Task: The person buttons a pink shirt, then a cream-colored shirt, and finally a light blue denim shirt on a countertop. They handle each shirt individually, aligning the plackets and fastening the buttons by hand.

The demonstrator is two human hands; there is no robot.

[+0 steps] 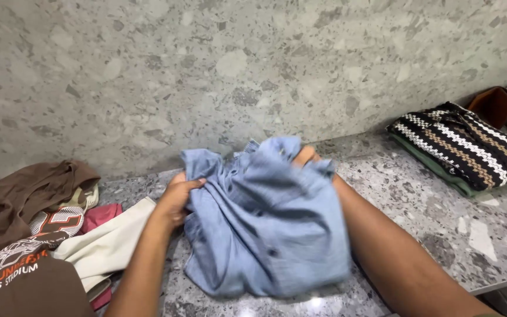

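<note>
Blue shirt (pixel 265 223), light chambray-like cloth, sits at centre frame, bunched and held just above the speckled grey stone counter (pixel 441 217), its lower hem draping onto the surface near the bottom centre. Judged: light, limp, no stiffness at all; it will sag wherever unsupported and folds will shift on lifting. Not slippery, not fragile. Best purchase looks to be at seams, collar or shoulder edges, where the cloth is doubled; a small dark button shows low on the front. Image is motion-blurred at the lower right of the cloth, so fine detail there is uncertain.

Left hand (pixel 177 196): clenched on the shirt's left edge, fingers curled over a gather of fabric. Right hand (pixel 305 156): mostly buried under the cloth at upper centre, fingertips showing over the top edge, gripping the fabric from behind.

Surroundings, largest first:
- Speckled stone wall (pixel 206 70) fills the upper frame, directly behind the counter.
- Heap of unfolded clothes at lower left: brown printed T-shirt (pixel 19 276), brown garment (pixel 24 194) on top, cream cloth (pixel 112 243) reaching toward the left forearm, pink item (pixel 102 216) between them.
- Folded black-and-white striped knit (pixel 465 144) at right, stacked on a green garment (pixel 435 167), well apart from the shirt.
- Brown leather-like case (pixel 496 104) at the far upper right, cables beside it.

Obstruction: cream cloth lies near the left arm; counter right of the shirt is open up to the folded stack.
</note>
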